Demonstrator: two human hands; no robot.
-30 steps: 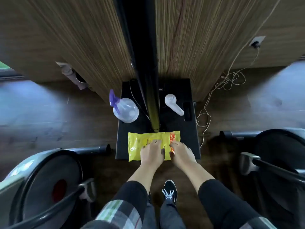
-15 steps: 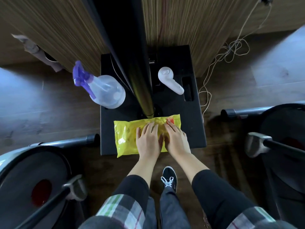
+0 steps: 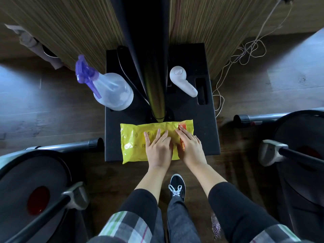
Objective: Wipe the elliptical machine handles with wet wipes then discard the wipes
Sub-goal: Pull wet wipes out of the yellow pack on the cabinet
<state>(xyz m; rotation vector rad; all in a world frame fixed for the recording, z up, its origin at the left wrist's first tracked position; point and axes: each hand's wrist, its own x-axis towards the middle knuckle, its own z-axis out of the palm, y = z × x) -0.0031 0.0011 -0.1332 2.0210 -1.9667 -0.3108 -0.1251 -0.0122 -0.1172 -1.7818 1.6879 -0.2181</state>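
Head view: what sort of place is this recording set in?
Probably a gym or home workout room: exercise machine flywheel housings stand either side on wood flooring, with a spray bottle and yellow wipes pack on a black stand base.

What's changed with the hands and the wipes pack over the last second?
The left hand, curled on the yellow wipes pack a second ago, now lies flat. The right hand has slid its fingers up to the orange flap. Pack, spray bottle and white device stayed put on the black base.
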